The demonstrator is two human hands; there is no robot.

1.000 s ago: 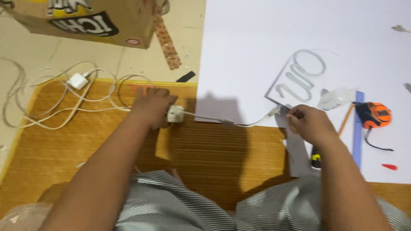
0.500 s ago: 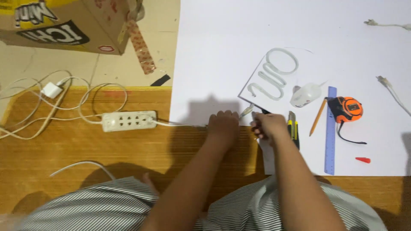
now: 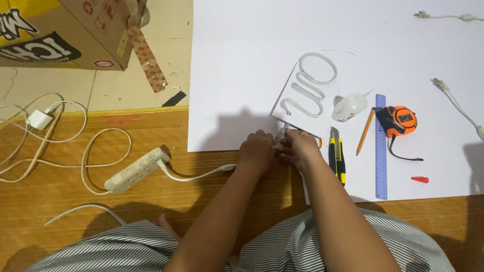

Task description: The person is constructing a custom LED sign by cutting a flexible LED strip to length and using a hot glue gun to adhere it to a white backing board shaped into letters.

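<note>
1. The left hand (image 3: pixel 257 151) and the right hand (image 3: pixel 301 149) meet at the near edge of the big white sheet (image 3: pixel 242 75), fingertips together on a small connector at the lower corner of a white card (image 3: pixel 295 85).
2. Both hands are curled and pinch that small part between them; it is too hidden by the fingers to tell exactly how each one grips.
3. The card lies on the sheet and carries a clear tube bent into looping curves (image 3: pixel 310 83).
4. A white cable (image 3: pixel 196 175) runs from under the left hand across the wooden floor to a white power strip (image 3: pixel 136 170), which lies well to the left.
5. Just right of the right hand lies a yellow-and-black utility knife (image 3: pixel 337 161); beyond it a pencil (image 3: pixel 365 132), a blue ruler (image 3: pixel 380 146) and an orange tape measure (image 3: pixel 402 120).
6. A translucent bottle (image 3: pixel 349 106) rests beside the card.
7. A cardboard box (image 3: pixel 65 30) stands at the upper left.
</note>
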